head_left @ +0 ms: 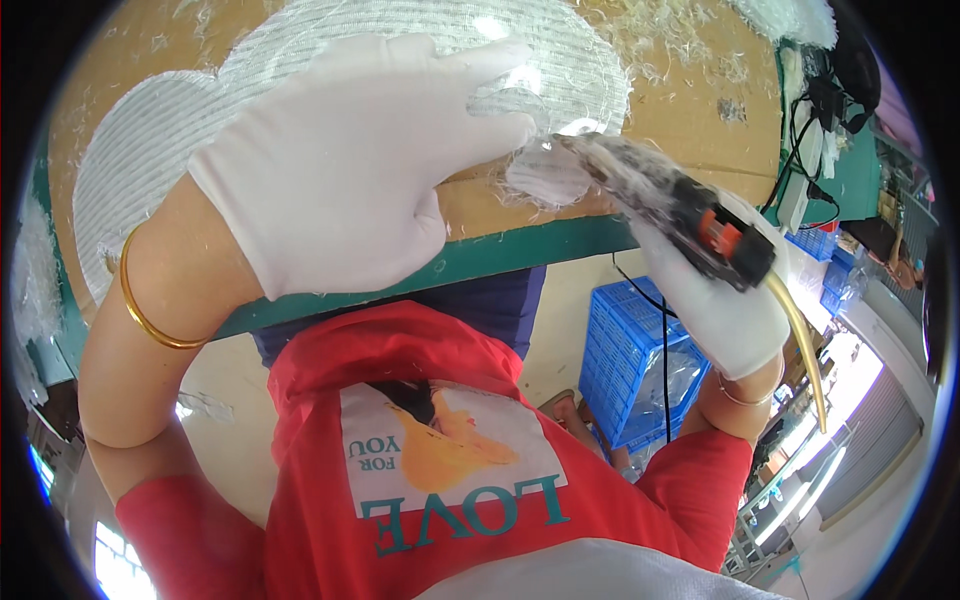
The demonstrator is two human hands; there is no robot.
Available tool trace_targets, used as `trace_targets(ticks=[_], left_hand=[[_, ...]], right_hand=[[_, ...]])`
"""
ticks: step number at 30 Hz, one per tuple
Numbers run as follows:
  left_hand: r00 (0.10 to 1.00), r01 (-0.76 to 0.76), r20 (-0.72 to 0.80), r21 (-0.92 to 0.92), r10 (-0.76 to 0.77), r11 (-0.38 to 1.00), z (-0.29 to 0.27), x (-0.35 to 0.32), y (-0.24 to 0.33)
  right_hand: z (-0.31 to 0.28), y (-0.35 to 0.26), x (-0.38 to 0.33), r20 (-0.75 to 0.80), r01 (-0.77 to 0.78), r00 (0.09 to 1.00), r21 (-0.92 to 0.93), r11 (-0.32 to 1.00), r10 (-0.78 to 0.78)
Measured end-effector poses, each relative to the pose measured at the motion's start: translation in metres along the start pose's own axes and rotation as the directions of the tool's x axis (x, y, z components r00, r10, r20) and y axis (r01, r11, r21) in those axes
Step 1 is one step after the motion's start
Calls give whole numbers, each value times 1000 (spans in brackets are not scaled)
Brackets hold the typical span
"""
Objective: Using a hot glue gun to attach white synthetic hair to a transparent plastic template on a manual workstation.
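Note:
My left hand (340,160), in a white glove, lies palm down over a white ribbed fabric piece (145,150) with a rounded, scalloped outline. Its fingers stretch to the right, apart, and the thumb side bends near the table edge. My right hand (715,310), also gloved, grips a black and orange hand-held power cutter (690,210) coated in white fluff. The cutter's narrow tip points left, close to my left fingertips and a small rounded fabric part (548,175). A yellowish hose (803,345) trails from its rear end.
Brown cardboard (700,110) covers the green-edged table (500,245), with loose white fibres scattered on it. Fluffy white material (795,18) sits at the far right, near black cables (795,145) and a power strip (793,200). Blue crates (630,360) stand below the table.

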State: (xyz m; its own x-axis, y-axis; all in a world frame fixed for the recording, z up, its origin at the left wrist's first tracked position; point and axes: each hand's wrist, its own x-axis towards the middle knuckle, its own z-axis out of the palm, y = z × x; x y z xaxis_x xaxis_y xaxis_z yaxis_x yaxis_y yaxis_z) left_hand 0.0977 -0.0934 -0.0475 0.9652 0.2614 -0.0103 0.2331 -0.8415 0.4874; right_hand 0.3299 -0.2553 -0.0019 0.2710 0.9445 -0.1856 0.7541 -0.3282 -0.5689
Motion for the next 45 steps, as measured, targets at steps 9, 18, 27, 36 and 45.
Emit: trace_targets(ticks=[9, 18, 27, 36, 45], left_hand=[[999, 11, -39, -11, -11, 1000, 4, -2, -1], [999, -8, -47, 12, 9, 1000, 3, 0, -5], [974, 155, 164, 15, -156, 988, -15, -2, 16], [846, 214, -478, -100, -236, 972, 3, -91, 21], [710, 577, -511, 29, -484, 816, 12, -157, 7]], right_hand=[[-3, 1, -1, 71, -83, 994, -41, 996, 85], [-6, -10, -2, 121, -54, 991, -75, 996, 62], [-24, -27, 5, -60, -71, 994, 290, 954, 92], [8, -93, 62, 131, 105, 979, 347, 932, -159], [43, -157, 91, 385, 24, 922, 46, 999, -40]])
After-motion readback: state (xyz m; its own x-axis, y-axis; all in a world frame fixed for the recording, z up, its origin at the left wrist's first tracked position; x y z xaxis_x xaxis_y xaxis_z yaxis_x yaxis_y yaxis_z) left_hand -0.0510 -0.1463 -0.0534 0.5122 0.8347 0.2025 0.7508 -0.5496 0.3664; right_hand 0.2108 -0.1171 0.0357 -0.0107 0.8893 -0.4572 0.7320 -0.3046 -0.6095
